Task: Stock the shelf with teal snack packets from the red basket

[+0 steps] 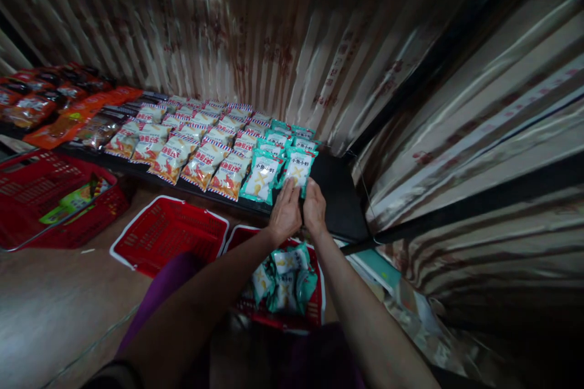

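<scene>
My left hand [286,214] lies against the lower front of a teal-and-white snack bag [300,165], its fingers close together. At the lower right corner of that bag, my right hand [314,208] has its fingers curled in, so the bag is gripped between both hands. The bag leans at the front right end of rows of matching teal bags on a black shelf [340,191]. Touching its left side is another teal snack bag [261,177]. Below my wrists, a red basket [319,292] with a white rim holds several more teal bags [285,292].
White-and-orange snack bags [205,164] fill the shelf's middle, and orange and brown packets [34,109] its left. Another red basket [171,234] and one with green packets [98,225] stand on the floor. A pleated curtain [255,30] hangs behind; a dark bar [456,219] crosses at right.
</scene>
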Tool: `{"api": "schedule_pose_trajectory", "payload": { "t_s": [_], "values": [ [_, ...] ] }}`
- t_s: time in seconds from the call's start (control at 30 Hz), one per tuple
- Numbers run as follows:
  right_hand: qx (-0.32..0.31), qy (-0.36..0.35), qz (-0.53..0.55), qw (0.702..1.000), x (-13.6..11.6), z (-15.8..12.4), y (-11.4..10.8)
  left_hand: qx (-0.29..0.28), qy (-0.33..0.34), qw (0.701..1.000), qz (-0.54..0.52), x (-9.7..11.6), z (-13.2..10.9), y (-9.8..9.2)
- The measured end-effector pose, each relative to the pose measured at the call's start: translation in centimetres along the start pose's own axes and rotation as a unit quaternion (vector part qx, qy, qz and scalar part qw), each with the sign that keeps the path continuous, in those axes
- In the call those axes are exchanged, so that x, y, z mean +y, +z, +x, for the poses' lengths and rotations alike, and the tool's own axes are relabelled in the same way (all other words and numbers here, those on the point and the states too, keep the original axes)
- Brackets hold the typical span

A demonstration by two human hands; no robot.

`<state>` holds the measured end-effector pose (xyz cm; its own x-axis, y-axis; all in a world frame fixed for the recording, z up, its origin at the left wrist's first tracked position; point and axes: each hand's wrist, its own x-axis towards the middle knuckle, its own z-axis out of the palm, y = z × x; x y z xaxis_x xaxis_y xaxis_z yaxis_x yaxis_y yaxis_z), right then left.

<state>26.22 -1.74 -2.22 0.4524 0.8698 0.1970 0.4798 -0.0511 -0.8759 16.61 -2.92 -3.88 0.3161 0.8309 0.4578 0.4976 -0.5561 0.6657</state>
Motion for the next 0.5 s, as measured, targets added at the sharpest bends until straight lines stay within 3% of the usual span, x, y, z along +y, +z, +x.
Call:
{"api": "schedule_pose_trajectory", "payload": {
  "t_s": [0.17, 0.27, 0.37, 0.5],
  "values": [
    [0.058, -0.042, -0.021, 0.997, -0.1, -4.2, 0.5, 0.005, 0.051, 0.998, -0.043, -0.2, -3.9, -1.1],
    [0.062, -0.058, -0.043, 0.995, 0.1, -5.4, 0.3, 0.019, 0.071, 0.996, -0.052, -0.5, -6.0, -1.9],
    [0.057, -0.045, -0.058, 0.996, 0.6, -4.3, -0.2, 0.024, 0.054, 0.997, -0.043, -0.9, -6.6, -2.3],
    [0.047, -0.036, -0.040, 0.997, 1.8, -0.6, -0.5, 0.016, 0.029, 0.999, -0.008, -0.6, -5.1, -2.2]
  ]
}}
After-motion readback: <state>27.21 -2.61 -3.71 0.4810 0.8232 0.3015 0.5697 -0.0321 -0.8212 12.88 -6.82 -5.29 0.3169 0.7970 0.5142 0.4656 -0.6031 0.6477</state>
